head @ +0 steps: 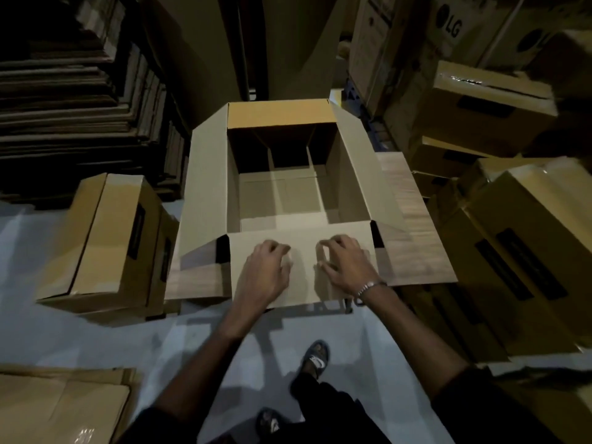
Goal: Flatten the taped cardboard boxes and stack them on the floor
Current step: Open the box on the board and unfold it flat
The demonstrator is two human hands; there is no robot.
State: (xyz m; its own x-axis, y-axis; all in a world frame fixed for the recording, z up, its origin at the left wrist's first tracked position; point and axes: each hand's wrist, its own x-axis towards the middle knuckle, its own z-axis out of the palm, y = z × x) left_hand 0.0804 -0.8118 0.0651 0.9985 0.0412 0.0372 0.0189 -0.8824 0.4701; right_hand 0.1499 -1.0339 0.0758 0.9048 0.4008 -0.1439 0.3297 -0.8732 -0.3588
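Both hands, the left hand [264, 270] and right hand [344, 265], rested with curled fingers, gripping nothing, on the near flap of the open box [208, 174], which looked light, stiff and best folded along its creases.

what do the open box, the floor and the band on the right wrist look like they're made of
Open box: brown cardboard with a matte finish; the folded flaps and creased panels point to it, likely corrugated.
Floor: pale grey, smooth and hard-looking, probably painted or sealed concrete, though the dim light leaves that open.
Wrist band: looks like silvery metal links, since it catches small glints; it is too small to be sure.
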